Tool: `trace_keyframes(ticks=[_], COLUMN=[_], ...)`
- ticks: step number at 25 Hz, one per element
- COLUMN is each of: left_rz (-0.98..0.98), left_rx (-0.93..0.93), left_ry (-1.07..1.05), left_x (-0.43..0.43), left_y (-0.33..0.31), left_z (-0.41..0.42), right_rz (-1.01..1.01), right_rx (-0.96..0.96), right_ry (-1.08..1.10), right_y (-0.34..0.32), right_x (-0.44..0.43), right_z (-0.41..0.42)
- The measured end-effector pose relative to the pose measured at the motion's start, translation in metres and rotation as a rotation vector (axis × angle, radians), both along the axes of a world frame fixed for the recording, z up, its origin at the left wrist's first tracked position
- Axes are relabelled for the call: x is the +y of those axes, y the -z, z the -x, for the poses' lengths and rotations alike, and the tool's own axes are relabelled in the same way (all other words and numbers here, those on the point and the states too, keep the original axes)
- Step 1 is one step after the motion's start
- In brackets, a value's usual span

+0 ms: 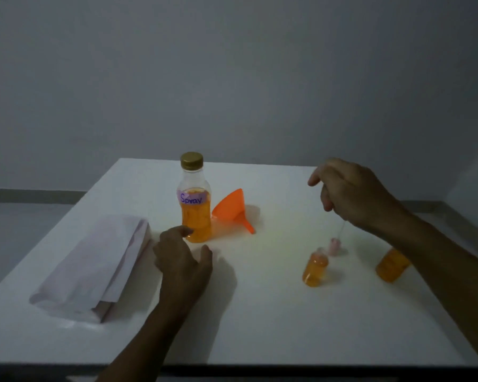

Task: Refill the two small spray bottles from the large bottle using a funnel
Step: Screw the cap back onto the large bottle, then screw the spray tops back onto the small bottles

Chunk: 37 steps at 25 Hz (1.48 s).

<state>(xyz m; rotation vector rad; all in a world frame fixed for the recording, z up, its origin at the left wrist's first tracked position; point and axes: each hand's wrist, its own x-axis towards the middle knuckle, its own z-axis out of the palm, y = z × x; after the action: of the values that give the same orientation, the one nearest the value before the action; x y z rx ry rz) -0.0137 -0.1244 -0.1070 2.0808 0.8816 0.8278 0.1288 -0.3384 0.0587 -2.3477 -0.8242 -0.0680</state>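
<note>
Capped large bottle (195, 199) half full of orange liquid mid-table, left hand (184, 260) fingers spread beside it, right hand (351, 193) pinching a spray tube (342, 230) above two small orange-filled bottles (315, 267) near the right edge, white table (260, 312), grey wall (232, 64).

The right forearm (436, 260) hides the upper part of one small bottle (391, 267). What the right hand (353, 191) pinches is blurred: a thin tube (342, 230) hangs from it. Both arms run off the bottom edge.

Dim shot of white table (260, 312). Capped "Spray" bottle (195, 199) upright beside tipped orange funnel (232, 210). Left hand (182, 260) spread near bottle base. Right hand (351, 191) pinching thin sprayer tube (341, 230) above two small orange bottles (315, 267).
</note>
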Motion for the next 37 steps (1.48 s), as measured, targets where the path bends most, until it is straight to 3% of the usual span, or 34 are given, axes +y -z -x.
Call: trace_keyframes(ticks=[3, 7, 9, 16, 23, 29, 37], left_rz=[-0.063, 0.117, 0.188, 0.145, 0.135, 0.101, 0.051], left_rx=[-0.056, 0.101, 0.13, 0.047, -0.096, -0.134, -0.13], left_ry=[0.261, 0.658, 0.731, 0.717, 0.585, 0.518, 0.54], left_x=[-0.037, -0.099, -0.117, -0.137, -0.114, -0.1, -0.096], left_y=[-0.006, -0.004, 0.001, 0.006, -0.004, -0.004, 0.0], left_z=[-0.01, -0.028, -0.041, -0.068, -0.07, -0.065, -0.062], right_rz=[-0.073, -0.051, -0.021, -0.129, -0.302, -0.229, -0.213], right_rx=[0.158, 0.327, 0.341, 0.239, 0.116, -0.27, -0.396], right_ry=[0.167, 0.29, 0.346, 0.377, 0.099, 0.022, -0.04], right_y=[0.051, 0.111, 0.129, 0.154, 0.122, 0.111, 0.103], right_x=[-0.053, -0.085, -0.085, -0.063, -0.087, -0.096, -0.091], right_z=[0.0, 0.004, -0.003, -0.038, -0.024, -0.022, -0.018])
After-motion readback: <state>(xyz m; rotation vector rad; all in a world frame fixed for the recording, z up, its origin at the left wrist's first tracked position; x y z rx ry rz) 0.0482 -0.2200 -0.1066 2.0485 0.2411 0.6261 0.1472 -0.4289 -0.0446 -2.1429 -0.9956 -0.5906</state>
